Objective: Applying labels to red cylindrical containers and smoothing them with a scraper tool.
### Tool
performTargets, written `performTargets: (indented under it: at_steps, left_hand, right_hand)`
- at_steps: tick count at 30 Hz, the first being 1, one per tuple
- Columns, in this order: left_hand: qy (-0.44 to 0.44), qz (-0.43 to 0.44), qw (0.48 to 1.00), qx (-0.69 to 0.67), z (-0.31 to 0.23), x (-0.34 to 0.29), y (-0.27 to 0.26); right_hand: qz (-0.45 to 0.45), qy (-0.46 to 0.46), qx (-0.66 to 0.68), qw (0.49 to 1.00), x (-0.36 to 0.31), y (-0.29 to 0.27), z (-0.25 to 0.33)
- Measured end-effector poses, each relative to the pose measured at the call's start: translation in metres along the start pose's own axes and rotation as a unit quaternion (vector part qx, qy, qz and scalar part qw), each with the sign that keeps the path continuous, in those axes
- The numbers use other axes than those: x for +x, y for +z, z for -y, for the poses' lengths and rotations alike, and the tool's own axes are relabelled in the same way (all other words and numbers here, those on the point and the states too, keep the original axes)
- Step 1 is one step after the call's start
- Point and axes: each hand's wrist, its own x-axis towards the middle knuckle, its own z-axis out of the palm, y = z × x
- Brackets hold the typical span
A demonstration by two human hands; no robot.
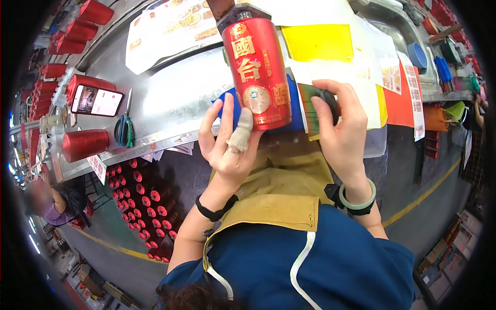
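A shiny red bottle with gold lettering and a round gold label lies across a blue support, its neck pointing away from me. My left hand is at its near left side with fingers spread. A pale cloth cover wraps one digit, whose tip touches the bottle near the round label. In my right hand, thumb and fingers close around a dark rounded object, its kind unclear. That object is over the edge of a green patterned sheet, to the right of the bottle.
Printed sheets and a yellow sheet cover parts of the metal table. Scissors, a phone and a red bottle are at the left. Rows of red bottles stand below. Another person is at far left.
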Motion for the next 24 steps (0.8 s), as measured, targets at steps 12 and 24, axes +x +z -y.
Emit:
performTargets:
  at_steps: [12,24]
  left_hand:
    - [-0.019,0.131,0.991,0.036,0.001,0.028,-0.002]
    - [-0.059,0.027,0.995,-0.08,0.001,0.023,0.01]
  right_hand:
    - [-0.019,-0.055,0.036,0.998,0.024,-0.006,-0.003]
    - [-0.037,-0.079,0.078,0.993,0.041,-0.01,0.014]
